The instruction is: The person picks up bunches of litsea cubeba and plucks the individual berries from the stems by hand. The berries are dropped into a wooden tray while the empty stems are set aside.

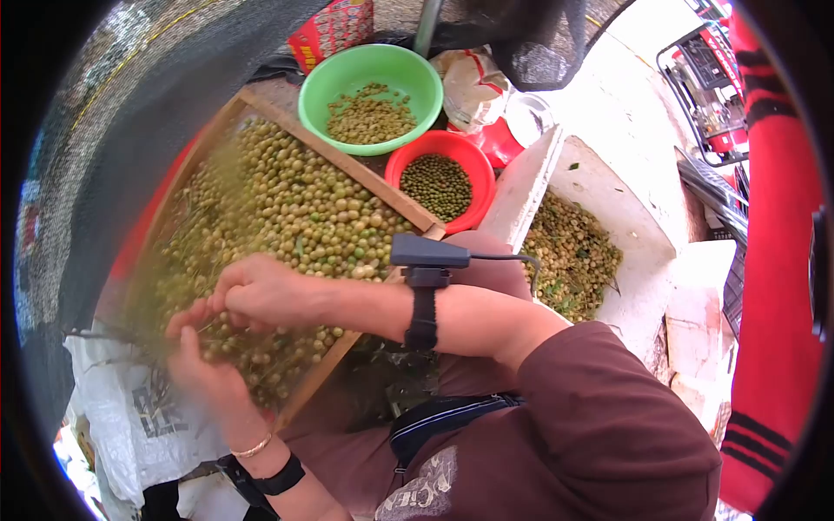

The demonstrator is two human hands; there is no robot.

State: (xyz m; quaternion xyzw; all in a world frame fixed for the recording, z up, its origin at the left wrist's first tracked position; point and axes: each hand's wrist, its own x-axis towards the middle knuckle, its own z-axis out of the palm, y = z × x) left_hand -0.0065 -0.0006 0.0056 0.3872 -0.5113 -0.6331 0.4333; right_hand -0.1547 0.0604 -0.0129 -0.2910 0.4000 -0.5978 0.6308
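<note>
My right hand (252, 291) is closed, its fingertips pinched together over a wooden-framed tray (326, 156) of round yellow-green fruits (321, 204). Just below it, my left hand (207, 373) is smeared by motion. Its thumb and fingers close near my right fingertips, around what looks like a thin twig. Dark thin stems (109, 336) stick out to the left of that hand. A yellow-green blur hangs over the tray's left side. What my right fingers pinch is hidden.
Beyond the tray stand a green basin (308, 108) with small yellowish fruits and a red bowl (483, 174) of darker green ones. A white foam box (638, 204) with fruits and leaves is at right. A white plastic bag (122, 417) lies at lower left. A red-and-black machine (708, 91) stands far right.
</note>
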